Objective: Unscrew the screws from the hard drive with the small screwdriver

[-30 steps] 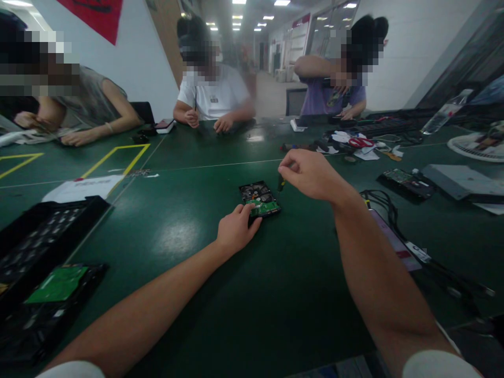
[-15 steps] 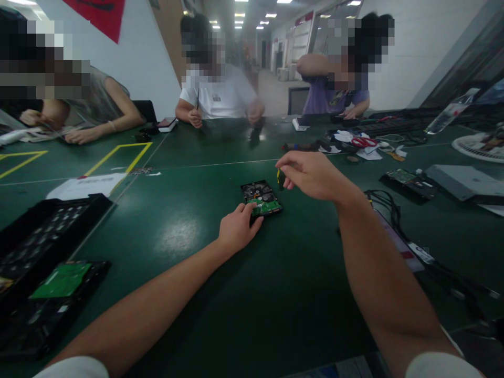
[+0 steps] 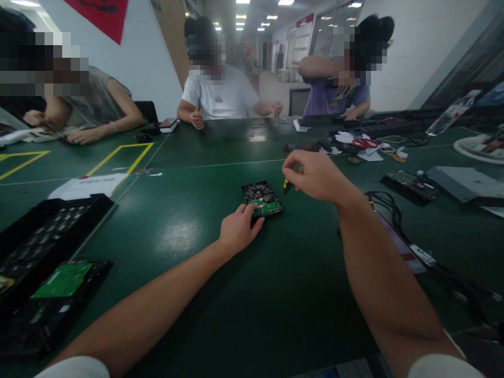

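Note:
A hard drive lies on the green table with its green circuit board facing up. My left hand grips its near left corner, fingers on the board and thumb along the near edge. Just right of the drive, my right hand is closed around a small screwdriver with a black and yellow handle. Its thin shaft slants down toward the drive's right edge. Whether the tip touches the drive I cannot tell.
At left are a black tray and another drive with a green board. To the right lie a third drive, a grey metal box, cables and red-handled scissors. Several people sit across the table.
My right hand has turned the screwdriver so its shaft now points down-left at the drive's right edge. My left hand stays on the drive. The middle person's hand across has moved right.

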Demonstrator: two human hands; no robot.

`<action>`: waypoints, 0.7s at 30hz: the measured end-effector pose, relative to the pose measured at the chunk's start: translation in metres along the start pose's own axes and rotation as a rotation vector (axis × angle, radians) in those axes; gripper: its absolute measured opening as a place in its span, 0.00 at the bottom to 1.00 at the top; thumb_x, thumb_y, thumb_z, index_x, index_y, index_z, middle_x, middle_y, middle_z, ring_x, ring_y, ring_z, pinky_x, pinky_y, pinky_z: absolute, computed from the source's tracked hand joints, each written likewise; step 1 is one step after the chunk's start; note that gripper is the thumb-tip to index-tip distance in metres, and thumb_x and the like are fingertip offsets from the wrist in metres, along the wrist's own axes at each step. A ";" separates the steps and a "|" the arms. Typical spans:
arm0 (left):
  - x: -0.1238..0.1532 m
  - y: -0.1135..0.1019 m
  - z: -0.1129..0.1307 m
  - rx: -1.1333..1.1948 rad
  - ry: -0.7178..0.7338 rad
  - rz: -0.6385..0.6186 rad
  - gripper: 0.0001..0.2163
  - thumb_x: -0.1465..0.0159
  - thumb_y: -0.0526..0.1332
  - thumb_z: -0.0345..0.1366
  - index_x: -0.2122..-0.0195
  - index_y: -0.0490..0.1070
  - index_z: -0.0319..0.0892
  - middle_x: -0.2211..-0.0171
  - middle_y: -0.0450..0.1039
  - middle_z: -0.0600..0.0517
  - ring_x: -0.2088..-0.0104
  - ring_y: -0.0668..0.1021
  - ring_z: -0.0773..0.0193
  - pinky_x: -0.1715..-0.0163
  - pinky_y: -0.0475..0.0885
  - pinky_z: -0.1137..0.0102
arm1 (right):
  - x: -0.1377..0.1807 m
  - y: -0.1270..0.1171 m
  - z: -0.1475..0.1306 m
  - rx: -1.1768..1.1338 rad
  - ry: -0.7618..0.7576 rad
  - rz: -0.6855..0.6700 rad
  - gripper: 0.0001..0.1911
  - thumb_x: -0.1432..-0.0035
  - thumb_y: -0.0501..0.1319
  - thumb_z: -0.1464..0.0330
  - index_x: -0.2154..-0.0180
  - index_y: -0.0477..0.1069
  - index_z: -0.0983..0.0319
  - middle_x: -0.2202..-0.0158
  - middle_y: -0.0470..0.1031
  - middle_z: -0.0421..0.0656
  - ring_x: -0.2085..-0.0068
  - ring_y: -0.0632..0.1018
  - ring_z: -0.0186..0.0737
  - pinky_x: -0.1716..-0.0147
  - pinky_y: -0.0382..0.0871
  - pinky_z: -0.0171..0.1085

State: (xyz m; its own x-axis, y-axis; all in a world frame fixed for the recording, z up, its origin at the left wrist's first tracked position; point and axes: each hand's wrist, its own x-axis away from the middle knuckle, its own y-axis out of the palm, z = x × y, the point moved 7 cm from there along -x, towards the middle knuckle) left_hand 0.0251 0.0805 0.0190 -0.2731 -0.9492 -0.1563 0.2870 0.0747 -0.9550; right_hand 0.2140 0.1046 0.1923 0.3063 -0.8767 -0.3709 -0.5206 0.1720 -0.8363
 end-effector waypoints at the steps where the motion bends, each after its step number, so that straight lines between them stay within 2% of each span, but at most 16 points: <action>1: 0.000 0.000 0.000 0.001 0.002 0.002 0.23 0.24 0.56 0.52 0.33 0.67 0.47 0.46 0.76 0.44 0.56 0.83 0.53 0.60 0.75 0.63 | 0.000 0.001 0.000 -0.032 -0.003 -0.017 0.06 0.34 0.63 0.65 0.62 0.77 0.60 0.68 0.83 0.42 0.70 0.81 0.41 0.64 0.70 0.39; 5: 0.000 0.001 -0.001 -0.006 -0.006 0.005 0.23 0.24 0.57 0.51 0.33 0.67 0.47 0.46 0.76 0.44 0.55 0.83 0.52 0.60 0.75 0.63 | 0.001 0.009 0.002 -0.157 0.016 -0.105 0.12 0.28 0.58 0.61 0.61 0.77 0.60 0.72 0.81 0.41 0.72 0.82 0.39 0.66 0.71 0.37; 11: 0.000 0.001 -0.001 0.000 -0.001 0.005 0.23 0.24 0.57 0.52 0.33 0.67 0.46 0.47 0.76 0.45 0.56 0.83 0.53 0.61 0.75 0.64 | 0.003 0.014 0.005 -0.250 0.018 -0.180 0.12 0.27 0.56 0.68 0.48 0.75 0.59 0.70 0.83 0.40 0.68 0.84 0.40 0.63 0.74 0.37; 16: 0.000 -0.001 0.000 -0.008 0.005 0.014 0.23 0.24 0.56 0.52 0.33 0.67 0.46 0.47 0.77 0.45 0.56 0.83 0.53 0.62 0.74 0.63 | 0.002 0.006 0.003 -0.116 -0.023 -0.086 0.08 0.32 0.63 0.62 0.58 0.80 0.58 0.63 0.84 0.43 0.64 0.83 0.42 0.60 0.71 0.39; 21: 0.001 -0.003 0.002 0.001 0.012 0.020 0.23 0.23 0.55 0.52 0.34 0.68 0.46 0.47 0.77 0.45 0.56 0.83 0.54 0.63 0.74 0.64 | 0.001 -0.001 0.007 0.013 0.031 0.010 0.09 0.36 0.66 0.62 0.65 0.78 0.61 0.66 0.83 0.46 0.64 0.80 0.44 0.61 0.67 0.40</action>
State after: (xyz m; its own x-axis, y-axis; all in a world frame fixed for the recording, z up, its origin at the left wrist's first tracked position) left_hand 0.0258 0.0791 0.0218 -0.2779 -0.9438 -0.1787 0.2934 0.0938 -0.9514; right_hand 0.2202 0.1071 0.1896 0.2760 -0.8886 -0.3664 -0.5125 0.1864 -0.8382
